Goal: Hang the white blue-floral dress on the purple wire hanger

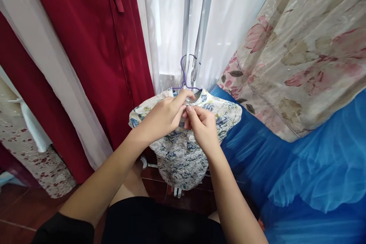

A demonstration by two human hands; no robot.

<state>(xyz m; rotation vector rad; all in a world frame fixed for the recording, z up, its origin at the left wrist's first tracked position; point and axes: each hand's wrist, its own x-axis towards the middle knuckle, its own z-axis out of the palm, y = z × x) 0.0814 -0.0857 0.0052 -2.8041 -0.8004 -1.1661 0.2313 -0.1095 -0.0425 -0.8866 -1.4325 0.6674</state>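
Note:
A short-sleeved floral blouse (183, 160), white with blue and yellow-green flowers, hangs on a purple hanger (183, 66) in front of me. My left hand (171, 112) pinches the front of its neckline, thumb and finger closed at the collar edge. Meeting it from the right, my right hand (201, 122) also pinches the collar edge, its fingertips close to those of the left. Whatever small fastening may lie between the fingertips is hidden. The blouse's lower hem hangs loose below both hands.
A metal stand (201, 26) rises behind the hanger. Dark red cloth (94, 45) and white drapes hang at the left and back. At right are a floral dress (300, 57) and a blue tulle skirt (314, 171). Below lies a reddish tiled floor (25, 209).

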